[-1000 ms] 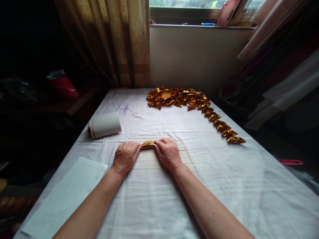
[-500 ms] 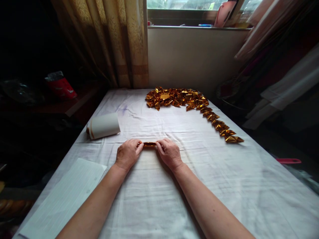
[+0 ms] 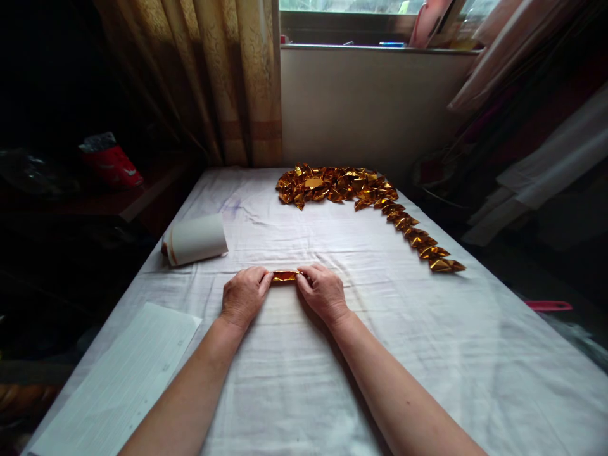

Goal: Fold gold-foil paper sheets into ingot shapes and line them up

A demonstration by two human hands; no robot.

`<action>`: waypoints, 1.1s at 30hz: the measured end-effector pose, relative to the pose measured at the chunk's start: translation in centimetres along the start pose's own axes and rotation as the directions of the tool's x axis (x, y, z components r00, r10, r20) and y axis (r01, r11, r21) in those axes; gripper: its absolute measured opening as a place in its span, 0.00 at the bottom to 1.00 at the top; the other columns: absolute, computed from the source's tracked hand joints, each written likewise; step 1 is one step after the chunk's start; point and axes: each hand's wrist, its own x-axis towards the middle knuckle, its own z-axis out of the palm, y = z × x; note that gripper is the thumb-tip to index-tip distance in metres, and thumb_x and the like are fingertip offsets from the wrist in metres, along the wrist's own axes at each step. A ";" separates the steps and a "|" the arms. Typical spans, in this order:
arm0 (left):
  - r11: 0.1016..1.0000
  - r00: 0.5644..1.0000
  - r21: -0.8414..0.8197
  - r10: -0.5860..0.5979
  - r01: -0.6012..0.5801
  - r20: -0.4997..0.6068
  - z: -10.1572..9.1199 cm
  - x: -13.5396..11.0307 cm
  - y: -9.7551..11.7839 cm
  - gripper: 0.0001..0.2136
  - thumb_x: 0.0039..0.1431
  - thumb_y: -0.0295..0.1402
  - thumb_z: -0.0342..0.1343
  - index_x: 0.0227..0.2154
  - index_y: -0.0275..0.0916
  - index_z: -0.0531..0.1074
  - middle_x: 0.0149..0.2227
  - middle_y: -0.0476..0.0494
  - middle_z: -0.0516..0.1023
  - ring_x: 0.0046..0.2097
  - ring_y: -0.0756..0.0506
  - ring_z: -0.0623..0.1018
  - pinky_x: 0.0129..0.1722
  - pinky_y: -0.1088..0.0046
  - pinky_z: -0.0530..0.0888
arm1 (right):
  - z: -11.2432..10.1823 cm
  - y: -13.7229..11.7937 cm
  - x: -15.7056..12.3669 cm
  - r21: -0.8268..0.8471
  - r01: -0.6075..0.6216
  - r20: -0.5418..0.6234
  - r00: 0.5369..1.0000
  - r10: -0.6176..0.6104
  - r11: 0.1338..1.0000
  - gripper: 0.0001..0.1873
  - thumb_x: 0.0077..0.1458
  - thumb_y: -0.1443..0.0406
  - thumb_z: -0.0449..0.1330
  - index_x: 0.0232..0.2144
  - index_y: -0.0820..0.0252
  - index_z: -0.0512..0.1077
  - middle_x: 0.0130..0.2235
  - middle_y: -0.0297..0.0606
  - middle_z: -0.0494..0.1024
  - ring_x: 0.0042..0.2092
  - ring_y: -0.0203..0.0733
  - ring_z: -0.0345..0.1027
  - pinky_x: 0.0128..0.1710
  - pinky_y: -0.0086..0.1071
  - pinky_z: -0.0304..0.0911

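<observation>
A narrow folded piece of gold foil paper (image 3: 285, 277) stretches between my two hands, just above or on the white tablecloth (image 3: 294, 367). My left hand (image 3: 244, 293) pinches its left end between thumb and fingers. The right end is pinched the same way by my right hand (image 3: 323, 292). Between them the foil's upper edge parts slightly, showing a reddish-gold inside. Its two ends are hidden under my fingers. Beyond my hands lies a heap of folded gold foil pieces (image 3: 332, 185), with a row of them (image 3: 418, 239) trailing down to the right.
A white roll (image 3: 197, 239) lies on its side left of my hands. Sheets of lined paper (image 3: 123, 373) lie at the front left, partly under my left forearm. A curtain (image 3: 232, 82) hangs behind the table; a red container (image 3: 111, 163) stands on a dark surface at left.
The foil piece between my hands has opened a little along its upper edge and shows more of its inside. My hands stay almost in place; the view has shifted slightly.
</observation>
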 end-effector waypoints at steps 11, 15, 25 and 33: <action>1.000 0.999 0.016 0.026 -0.026 -0.028 0.4 -0.3 -0.3 0.13 0.67 0.36 0.46 0.32 0.42 0.74 0.35 0.44 0.80 0.38 0.44 0.77 0.36 0.70 0.68 | 0.0 0.2 -0.1 -0.035 0.035 0.004 0.999 -0.034 0.999 0.11 0.62 0.63 0.57 0.32 0.52 0.79 0.31 0.33 0.78 0.36 0.39 0.71 0.36 0.31 0.59; 0.998 0.998 0.035 0.052 -0.051 -0.037 0.6 -0.3 -0.3 0.13 0.67 0.36 0.46 0.32 0.41 0.74 0.35 0.44 0.80 0.38 0.44 0.77 0.36 0.71 0.68 | 0.0 0.2 0.0 -0.028 0.045 -0.004 0.999 -0.045 0.999 0.11 0.62 0.63 0.57 0.32 0.52 0.79 0.31 0.33 0.78 0.35 0.38 0.70 0.36 0.31 0.60; 0.998 0.999 0.051 0.043 -0.042 -0.015 0.8 -0.1 -0.3 0.13 0.68 0.35 0.45 0.33 0.41 0.73 0.35 0.42 0.80 0.38 0.43 0.77 0.36 0.69 0.69 | 0.0 0.1 -0.1 -0.017 0.084 0.016 0.996 -0.084 0.996 0.11 0.62 0.63 0.56 0.31 0.53 0.79 0.31 0.34 0.78 0.36 0.38 0.70 0.37 0.31 0.60; 0.993 0.998 0.107 0.059 -0.058 -0.003 0.9 -0.2 -0.3 0.12 0.68 0.35 0.45 0.33 0.41 0.72 0.35 0.43 0.80 0.38 0.44 0.77 0.36 0.70 0.68 | 0.1 0.2 -0.2 -0.004 0.126 0.008 0.992 -0.126 0.992 0.12 0.62 0.63 0.56 0.31 0.53 0.79 0.31 0.34 0.77 0.35 0.37 0.69 0.37 0.30 0.60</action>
